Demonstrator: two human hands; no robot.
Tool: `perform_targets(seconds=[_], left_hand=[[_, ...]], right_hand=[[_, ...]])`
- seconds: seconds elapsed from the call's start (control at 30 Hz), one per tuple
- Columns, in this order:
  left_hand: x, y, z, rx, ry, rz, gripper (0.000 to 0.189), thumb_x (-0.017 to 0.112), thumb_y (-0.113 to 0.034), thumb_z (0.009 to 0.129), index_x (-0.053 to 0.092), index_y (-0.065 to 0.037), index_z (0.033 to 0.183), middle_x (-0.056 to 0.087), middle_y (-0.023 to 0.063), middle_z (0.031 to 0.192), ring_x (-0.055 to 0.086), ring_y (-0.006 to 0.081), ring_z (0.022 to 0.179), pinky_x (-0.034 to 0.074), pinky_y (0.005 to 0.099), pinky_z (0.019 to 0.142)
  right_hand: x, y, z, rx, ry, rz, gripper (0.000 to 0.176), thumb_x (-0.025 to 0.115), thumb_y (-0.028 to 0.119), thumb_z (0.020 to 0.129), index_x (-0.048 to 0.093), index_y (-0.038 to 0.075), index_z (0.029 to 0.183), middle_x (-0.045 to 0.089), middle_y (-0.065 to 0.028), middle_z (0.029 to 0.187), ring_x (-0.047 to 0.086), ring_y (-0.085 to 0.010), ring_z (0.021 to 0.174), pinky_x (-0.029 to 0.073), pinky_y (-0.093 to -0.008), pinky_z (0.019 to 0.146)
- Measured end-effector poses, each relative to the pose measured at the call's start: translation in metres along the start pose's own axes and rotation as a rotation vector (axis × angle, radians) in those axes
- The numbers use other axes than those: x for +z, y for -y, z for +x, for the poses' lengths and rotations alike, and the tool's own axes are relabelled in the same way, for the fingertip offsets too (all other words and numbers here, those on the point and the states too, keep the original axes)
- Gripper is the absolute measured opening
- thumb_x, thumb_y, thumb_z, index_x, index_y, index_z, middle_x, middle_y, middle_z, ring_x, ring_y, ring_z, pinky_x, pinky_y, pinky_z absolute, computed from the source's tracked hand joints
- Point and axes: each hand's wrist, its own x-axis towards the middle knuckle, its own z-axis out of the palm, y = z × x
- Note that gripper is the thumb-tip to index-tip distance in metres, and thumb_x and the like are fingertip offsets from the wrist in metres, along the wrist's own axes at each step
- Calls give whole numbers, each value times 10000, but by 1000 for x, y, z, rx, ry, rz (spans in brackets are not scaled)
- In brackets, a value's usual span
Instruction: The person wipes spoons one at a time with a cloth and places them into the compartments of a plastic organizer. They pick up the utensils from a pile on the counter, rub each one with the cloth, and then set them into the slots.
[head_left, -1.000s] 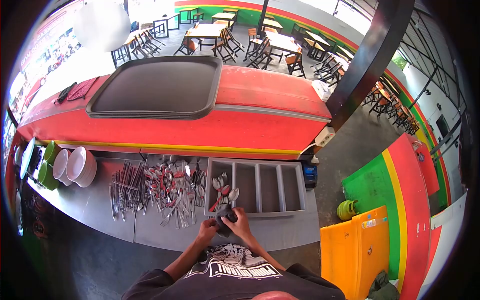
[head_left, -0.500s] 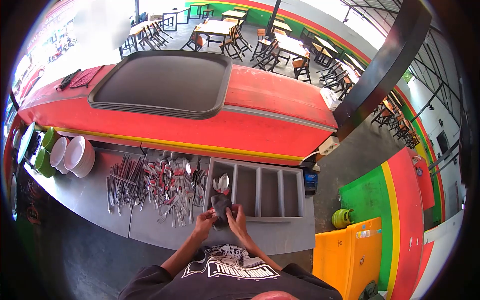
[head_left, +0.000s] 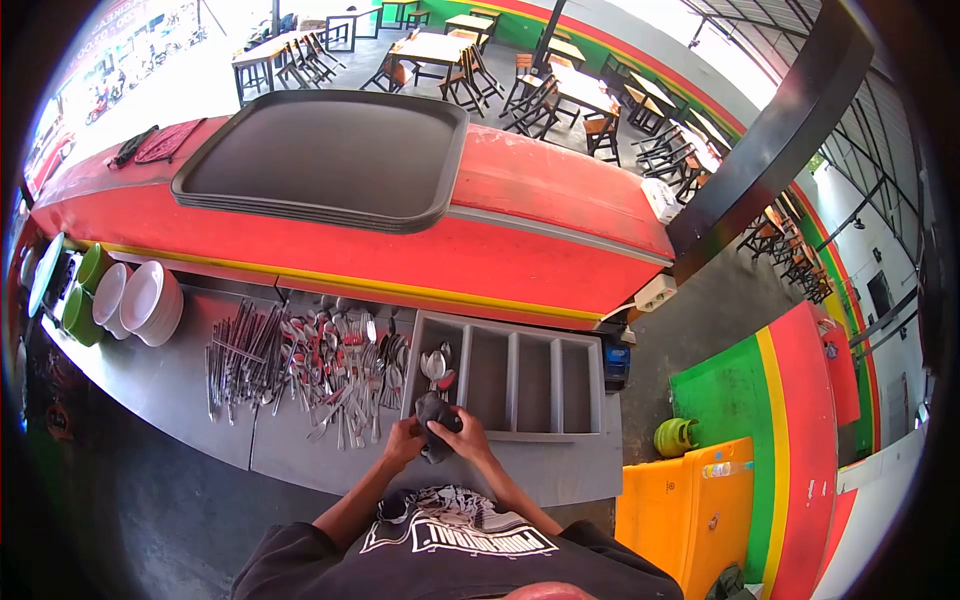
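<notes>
We are standing in an eatery, on the serving side. Past a red ledge (head_left: 560,190) bearing stacked trays (head_left: 325,150), we are seeing wooden tables (head_left: 435,47) and chairs (head_left: 602,130) filling an open-sided hall. On our metal bench (head_left: 300,450), heaps of cutlery (head_left: 335,370) are lying between piled bowls (head_left: 150,300) and a divided box (head_left: 514,385); a green gas cylinder (head_left: 675,437) is standing off to the right.

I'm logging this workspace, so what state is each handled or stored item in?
Left hand: gripping cloth.
Right hand: gripping cloth.
Dark cloth: bunched up.
Divided tray: open-topped, spoons in leftmost compartment.
Loose cutlery: heaped on counter.
Serving trays: stacked.
White bowls: nested.
</notes>
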Motion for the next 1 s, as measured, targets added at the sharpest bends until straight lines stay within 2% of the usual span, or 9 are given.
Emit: perform_targets(seconds=[0.1,0.2,0.3,0.53,0.6,0.63,0.7,0.8,1.0], left_hand=[[1,10,5,118,-7,37,340,612,34,818,634,-9,1154,672,1,969,593,62,856,490,245,744],[2,5,2,106,-24,34,321,597,30,825,637,-9,1141,643,-31,902,560,42,818,469,231,697],[8,-12,-5,192,-75,-13,285,610,-13,791,654,-39,1071,583,-22,700,503,48,637,416,250,565],[-1,-28,-9,223,19,139,134,617,-9,791,631,1,924,576,-3,672,515,58,625,422,262,565],[-5,-30,-11,260,36,222,96,624,-12,792,621,4,887,570,7,658,519,63,625,425,269,565],[-8,-23,-8,270,63,193,133,629,-8,800,630,0,933,572,-2,671,517,57,635,431,264,579],[-10,-14,-3,290,119,134,210,638,-1,815,646,-8,1025,576,-20,697,513,45,656,444,252,608],[-12,-19,-5,268,139,247,110,678,-59,806,612,-5,876,559,19,640,522,74,627,433,287,578],[-4,-21,-9,233,120,293,164,688,-91,811,627,-4,936,582,23,677,525,89,635,436,287,587]], right_hand=[[6,-7,4,-4,-55,-50,582,761,514,744,659,21,1037,707,-155,905,698,-283,864,529,-377,769],[11,-15,8,-22,-118,-82,562,751,506,748,665,24,1025,705,-163,887,695,-304,849,529,-388,754],[12,-25,11,-51,-151,-85,554,739,490,758,665,16,1035,703,-176,889,692,-320,852,528,-398,757],[13,-36,12,-78,-168,-21,452,741,400,770,666,13,991,706,-151,861,697,-275,805,523,-377,741],[12,-38,13,-48,-126,-20,541,738,445,760,661,-10,1042,705,-182,897,692,-312,857,523,-392,772],[12,-40,13,-32,-105,-19,586,737,468,756,659,-22,1068,704,-197,915,689,-330,883,523,-400,788],[10,-42,13,-50,-98,-23,564,732,444,769,660,-31,1064,706,-196,918,693,-311,881,522,-388,787],[7,-41,14,-89,-60,79,426,722,342,797,671,-16,1023,713,-149,890,688,-239,835,519,-359,764],[6,-45,16,-89,-47,120,290,683,231,835,675,-9,999,706,-92,856,652,-147,801,507,-327,745]])
